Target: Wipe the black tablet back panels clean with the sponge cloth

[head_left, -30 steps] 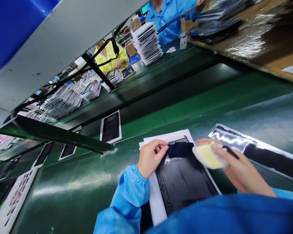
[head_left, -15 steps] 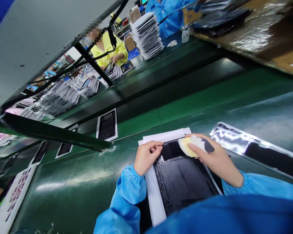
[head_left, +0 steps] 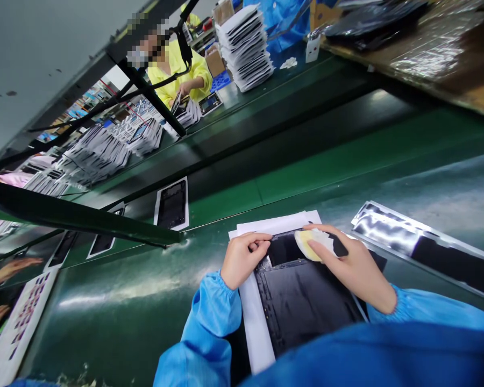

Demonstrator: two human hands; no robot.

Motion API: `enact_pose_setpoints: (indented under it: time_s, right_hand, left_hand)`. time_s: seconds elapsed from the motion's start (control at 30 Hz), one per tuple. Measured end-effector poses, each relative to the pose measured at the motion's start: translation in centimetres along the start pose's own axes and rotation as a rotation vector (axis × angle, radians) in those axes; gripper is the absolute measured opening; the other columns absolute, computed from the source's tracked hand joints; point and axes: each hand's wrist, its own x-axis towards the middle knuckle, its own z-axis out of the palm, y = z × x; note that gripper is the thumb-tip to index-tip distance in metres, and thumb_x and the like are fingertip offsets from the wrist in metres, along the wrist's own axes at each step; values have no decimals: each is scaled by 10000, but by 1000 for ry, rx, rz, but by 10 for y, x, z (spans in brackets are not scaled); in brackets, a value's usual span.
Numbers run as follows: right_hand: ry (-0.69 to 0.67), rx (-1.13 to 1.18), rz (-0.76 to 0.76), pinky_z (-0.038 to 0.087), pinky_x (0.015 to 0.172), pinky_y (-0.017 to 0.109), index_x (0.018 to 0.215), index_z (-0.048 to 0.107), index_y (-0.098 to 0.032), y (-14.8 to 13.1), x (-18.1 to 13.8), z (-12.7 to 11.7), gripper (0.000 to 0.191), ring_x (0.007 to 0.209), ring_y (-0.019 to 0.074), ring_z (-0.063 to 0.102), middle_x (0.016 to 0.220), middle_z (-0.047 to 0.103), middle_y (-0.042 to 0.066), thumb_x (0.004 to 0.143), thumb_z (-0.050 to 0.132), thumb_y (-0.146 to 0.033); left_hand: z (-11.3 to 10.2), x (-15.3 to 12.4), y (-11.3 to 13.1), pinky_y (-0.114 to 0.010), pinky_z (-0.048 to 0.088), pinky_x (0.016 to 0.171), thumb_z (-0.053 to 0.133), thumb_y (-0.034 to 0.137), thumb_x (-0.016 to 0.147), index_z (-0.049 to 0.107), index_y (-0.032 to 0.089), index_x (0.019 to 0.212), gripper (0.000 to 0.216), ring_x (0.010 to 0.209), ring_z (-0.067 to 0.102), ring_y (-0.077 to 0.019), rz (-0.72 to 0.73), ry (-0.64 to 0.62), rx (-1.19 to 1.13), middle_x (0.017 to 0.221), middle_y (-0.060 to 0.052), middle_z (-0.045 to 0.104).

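Note:
A black flat panel [head_left: 302, 295] lies on white paper sheets [head_left: 254, 322] on the green bench in front of me. My left hand [head_left: 242, 258] is curled, its fingertips pinching the panel's far left corner. My right hand [head_left: 350, 266] presses a pale yellow cloth pad [head_left: 308, 242] flat against the panel's far edge, fingers closed over it.
A shiny silver bag [head_left: 391, 231] lies to the right. Black panels on white sheets [head_left: 171, 204] ride the dark belt beyond. Stacks of sleeved panels [head_left: 246, 48] stand on the far bench, where a person in yellow [head_left: 177, 70] works. A green rail [head_left: 72, 215] crosses at left.
My right hand has moved left with the yellow pad, from beside the panel's right edge onto its far edge. My left hand has stayed on the corner.

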Motion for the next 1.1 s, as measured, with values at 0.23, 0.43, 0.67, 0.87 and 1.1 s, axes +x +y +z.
enact_pose_setpoints:
  time_s: [0.23, 0.43, 0.67, 0.87, 1.1]
  right_hand:
    - [-57, -15, -15, 300, 337, 254, 1052, 624, -233, 5, 0, 1, 328, 293, 62, 333, 801, 728, 11, 829, 521, -449]
    - [-42, -33, -53, 295, 328, 258, 1054, 620, -245, 9, -1, 1, 294, 281, 54, 343, 854, 730, 7, 837, 527, -420]
    - [-44, -24, -50, 305, 334, 261, 1046, 618, -250, 8, 0, 2, 291, 278, 56, 344, 842, 732, 0, 838, 522, -429]
    - [-75, -39, -9, 317, 354, 273, 1059, 607, -245, 3, -1, 1, 316, 280, 57, 329, 898, 738, 22, 840, 503, -447]
    - [-78, -88, -21, 315, 353, 281, 1066, 614, -233, 2, -1, 1, 337, 291, 90, 357, 790, 733, 11, 836, 497, -449]
  left_hand:
    - [-1, 0, 4, -190, 429, 587, 580, 202, 790, 759, 174, 925, 226, 561, 475, -75, -16, -16, 7, 722, -5, 679]
    - [0, 1, 3, -189, 437, 596, 579, 205, 795, 758, 178, 936, 229, 574, 492, -78, -26, -22, 19, 747, -8, 694]
    - [-1, 1, 2, -193, 437, 592, 580, 221, 793, 759, 184, 931, 229, 569, 493, -80, -16, -20, 8, 743, -6, 696]
    - [-1, 1, 2, -193, 434, 583, 582, 225, 786, 761, 191, 924, 228, 565, 496, -83, -14, -18, 8, 724, -1, 691]
    - [0, 2, 0, -195, 434, 578, 590, 219, 781, 762, 189, 914, 219, 556, 495, -83, -4, -16, 8, 709, -1, 686]
